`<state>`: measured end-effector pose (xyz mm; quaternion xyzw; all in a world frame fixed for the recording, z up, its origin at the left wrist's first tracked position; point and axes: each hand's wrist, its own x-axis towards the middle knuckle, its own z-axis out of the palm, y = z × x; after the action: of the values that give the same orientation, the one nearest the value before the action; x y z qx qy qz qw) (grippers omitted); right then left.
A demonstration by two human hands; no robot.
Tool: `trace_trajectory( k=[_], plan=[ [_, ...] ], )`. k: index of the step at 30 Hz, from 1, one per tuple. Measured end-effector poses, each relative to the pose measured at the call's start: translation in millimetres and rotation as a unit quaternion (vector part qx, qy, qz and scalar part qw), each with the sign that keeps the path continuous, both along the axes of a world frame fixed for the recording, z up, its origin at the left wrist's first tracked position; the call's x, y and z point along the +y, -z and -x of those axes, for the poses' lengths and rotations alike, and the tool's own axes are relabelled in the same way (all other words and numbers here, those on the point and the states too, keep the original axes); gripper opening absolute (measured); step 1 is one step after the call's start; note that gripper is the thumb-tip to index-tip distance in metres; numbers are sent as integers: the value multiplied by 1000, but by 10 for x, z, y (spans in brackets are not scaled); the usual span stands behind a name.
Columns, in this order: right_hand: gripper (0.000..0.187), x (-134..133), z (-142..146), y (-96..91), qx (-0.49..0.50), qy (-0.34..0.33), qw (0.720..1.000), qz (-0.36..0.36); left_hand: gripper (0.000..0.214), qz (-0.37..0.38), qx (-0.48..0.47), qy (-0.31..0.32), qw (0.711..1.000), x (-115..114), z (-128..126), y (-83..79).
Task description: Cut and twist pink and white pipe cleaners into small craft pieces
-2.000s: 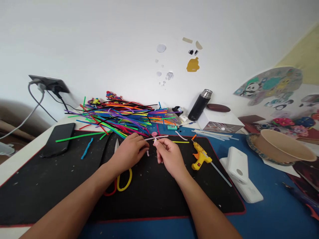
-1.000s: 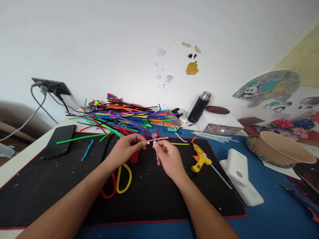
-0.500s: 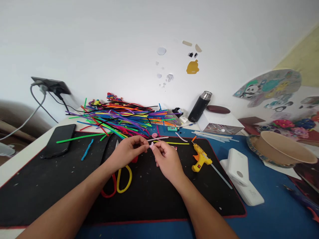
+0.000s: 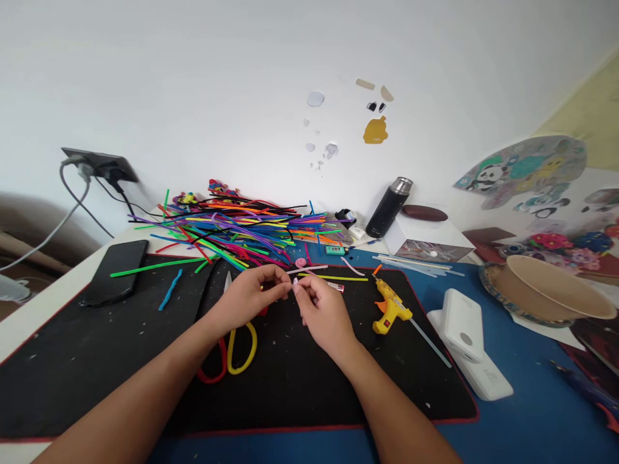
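The pale piece (image 4: 295, 282) is to the left of the glue gun (image 4: 389, 308) and a little farther back than its handle, lifted between the two hands. One second ago there was a small gap between the fingers of both hands; now the tips are together at this piece, so, as I judge, both hands work at one same spot. The right hand (image 4: 325, 314) pinches it between thumb and forefinger, almost fully closed. The left hand (image 4: 251, 291) has its thumb and forefinger brought near each other beside it; I cannot tell if they grip its end or only touch it.

Also, a small red-and-white label (image 4: 338, 287) shows between the right hand and the glue gun, which one second ago could not be seen. The scissors (image 4: 236, 371) lie to the left of the glue gun, on the black mat (image 4: 309, 380), and the coloured sticks (image 4: 251, 225) are heaped behind and left of it.

About writing: this label, the sticker on the glue gun and the print on the green box (image 4: 334, 250), behind and left of the gun, are too small to read.
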<state>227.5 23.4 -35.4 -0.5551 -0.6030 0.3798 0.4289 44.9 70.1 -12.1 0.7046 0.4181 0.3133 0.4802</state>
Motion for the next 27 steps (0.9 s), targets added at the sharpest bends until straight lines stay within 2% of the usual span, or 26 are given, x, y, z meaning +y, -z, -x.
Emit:
trace_trajectory(
  k=[6,14,21,27],
  plan=[
    [26,5,21,-80,113,8,993,39,43,110,-120,13,987,26,-35,25],
    [25,-11,44,-55,129,3,991,28,41,83,-106,-13,991,28,-11,57],
    [23,-34,68,-61,90,7,996,-2,43,133,-146,-24,980,8,-50,71],
    [28,-16,64,-81,155,0,988,27,39,159,-188,-24,969,17,-66,114]
  ],
)
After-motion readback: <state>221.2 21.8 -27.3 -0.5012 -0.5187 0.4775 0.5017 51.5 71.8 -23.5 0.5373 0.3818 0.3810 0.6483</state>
